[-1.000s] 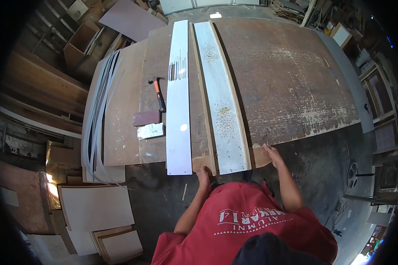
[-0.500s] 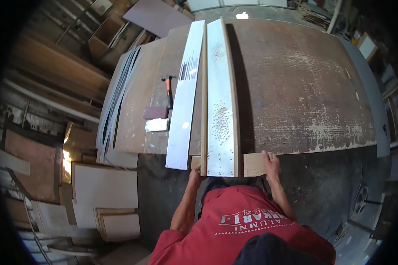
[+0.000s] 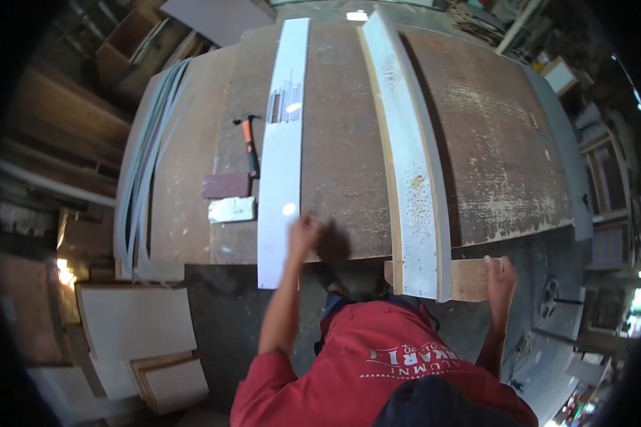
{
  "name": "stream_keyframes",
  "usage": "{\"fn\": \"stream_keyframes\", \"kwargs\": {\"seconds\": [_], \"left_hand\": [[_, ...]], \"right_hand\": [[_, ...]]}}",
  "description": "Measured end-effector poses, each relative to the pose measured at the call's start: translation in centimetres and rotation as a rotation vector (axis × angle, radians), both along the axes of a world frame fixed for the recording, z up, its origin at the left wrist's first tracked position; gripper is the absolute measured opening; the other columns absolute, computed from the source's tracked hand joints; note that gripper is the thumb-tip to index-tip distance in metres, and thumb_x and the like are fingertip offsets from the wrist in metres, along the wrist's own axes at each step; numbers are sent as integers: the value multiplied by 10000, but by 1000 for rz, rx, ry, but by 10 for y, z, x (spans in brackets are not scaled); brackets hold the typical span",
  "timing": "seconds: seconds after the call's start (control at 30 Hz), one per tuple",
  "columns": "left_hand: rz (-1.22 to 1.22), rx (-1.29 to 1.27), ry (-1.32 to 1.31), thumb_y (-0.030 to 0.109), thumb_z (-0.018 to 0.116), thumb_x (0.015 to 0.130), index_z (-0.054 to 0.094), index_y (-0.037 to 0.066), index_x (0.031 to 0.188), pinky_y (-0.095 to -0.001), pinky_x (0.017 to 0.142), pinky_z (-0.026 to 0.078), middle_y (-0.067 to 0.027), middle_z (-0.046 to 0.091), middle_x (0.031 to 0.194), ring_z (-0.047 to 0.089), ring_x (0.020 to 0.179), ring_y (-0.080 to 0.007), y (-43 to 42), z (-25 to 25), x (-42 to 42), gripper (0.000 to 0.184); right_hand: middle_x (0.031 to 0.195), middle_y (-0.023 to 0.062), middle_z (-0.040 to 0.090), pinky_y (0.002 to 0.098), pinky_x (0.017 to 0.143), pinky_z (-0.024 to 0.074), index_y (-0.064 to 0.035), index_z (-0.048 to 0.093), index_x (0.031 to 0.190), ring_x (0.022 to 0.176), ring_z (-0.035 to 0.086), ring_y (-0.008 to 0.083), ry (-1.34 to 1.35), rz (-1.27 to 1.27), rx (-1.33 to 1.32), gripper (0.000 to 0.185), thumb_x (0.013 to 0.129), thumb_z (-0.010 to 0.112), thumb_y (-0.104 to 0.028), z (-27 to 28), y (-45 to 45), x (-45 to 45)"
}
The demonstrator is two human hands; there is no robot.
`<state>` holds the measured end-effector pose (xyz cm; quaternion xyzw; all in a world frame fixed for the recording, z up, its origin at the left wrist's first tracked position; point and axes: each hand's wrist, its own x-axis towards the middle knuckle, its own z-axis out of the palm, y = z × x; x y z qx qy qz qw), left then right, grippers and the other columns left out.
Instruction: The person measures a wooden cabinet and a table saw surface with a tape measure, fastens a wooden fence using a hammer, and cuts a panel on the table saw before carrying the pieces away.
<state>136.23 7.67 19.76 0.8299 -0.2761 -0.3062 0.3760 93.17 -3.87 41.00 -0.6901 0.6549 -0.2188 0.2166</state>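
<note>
1. Watching the head cam from my end: the right hand (image 3: 502, 276) has its fingers clamped on the outer end of a short wooden board (image 3: 470, 280).
2. That board runs left from those fingers to the near end of a long white panel (image 3: 421, 245) with wooden side rails. A stub of similar wood (image 3: 388, 272) pokes out past the panel's opposite side; can't tell from here if it's the same piece.
3. The panel stretches away between the 2 hands, its face peppered with small dark specks.
4. The left hand (image 3: 303, 233) is blurry. Fingers look curled, but I honestly can't tell if they're gripping anything. They're at the right edge of a long white slotted board (image 3: 281, 171), maybe touching, maybe not.
5. Left of those fingers, past the slotted board, I've got 2 blocks near each other, a maroon block (image 3: 226, 186) and a whitish block (image 3: 232, 209). Farther off lies a claw hammer (image 3: 249, 146), orange and black handle.
6. Beyond the right fingers, the big brown worktable (image 3: 506, 142) is scuffed pale. Grey strips (image 3: 149, 153) lie well left of the left fingers.
</note>
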Motion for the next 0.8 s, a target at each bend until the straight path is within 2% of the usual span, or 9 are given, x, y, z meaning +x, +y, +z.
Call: {"fn": "stream_keyframes", "kwargs": {"seconds": [0.1,0.13,0.2,0.27,0.4,0.5,0.57,0.67,0.8], "left_hand": [[210,-425,-681,161,652,815,667,21,1123,-434,803,519,-184,701,976,671,895,-365,-41,-48,145,339],[304,-260,-459,165,646,821,649,-5,1143,-457,859,518,-209,693,987,664,921,-401,-55,-7,162,364],[318,-156,-729,205,670,799,648,-21,1115,-483,862,517,-238,685,981,662,935,-418,-74,-30,217,390],[195,119,-558,239,695,765,663,-17,1059,-500,831,521,-240,689,947,663,916,-434,-95,-42,253,391],[127,225,-605,249,708,737,680,-8,1015,-495,836,518,-240,695,924,663,939,-441,-113,-65,281,380],[152,163,-528,240,690,759,677,0,899,-445,678,542,-187,688,782,692,738,-355,-121,-59,299,278],[267,-142,166,232,672,794,632,36,793,-343,479,465,-81,602,626,600,520,-195,-123,-33,304,200],[232,-286,251,217,641,833,583,68,772,-268,387,336,1,484,558,455,431,-80,-115,7,263,171],[172,-499,288,148,636,937,607,45,1206,-224,399,307,34,524,724,448,485,-47,-101,101,110,290]], "right_hand": [[783,253,603,489,631,456,5,516,879,731,554,465,318,7,-65,337,942,642,-302,27,29,52],[783,253,603,489,631,456,5,516,879,731,554,465,329,-27,-72,337,942,642,-302,30,36,68],[820,233,629,512,645,460,-30,531,944,801,624,445,291,26,-48,274,949,622,-288,32,49,94],[846,218,639,510,654,467,-44,536,978,813,630,438,288,1,-83,237,947,617,-264,35,51,114],[951,173,668,483,693,496,-64,556,1042,854,644,414,192,41,-139,169,934,617,-179,32,47,117],[1031,150,676,455,740,516,-65,568,1149,917,655,383,131,59,-168,243,918,622,-121,35,46,117],[1050,144,677,444,756,522,-68,568,1189,935,658,371,86,83,-198,282,915,621,-107,34,41,112],[1077,145,679,408,818,525,-64,547,1272,988,662,331,-19,134,-151,355,927,618,-110,37,37,101],[1241,167,624,377,990,465,-57,461,1391,1158,602,266,-587,289,219,431,1001,577,-198,30,9,79]]}}
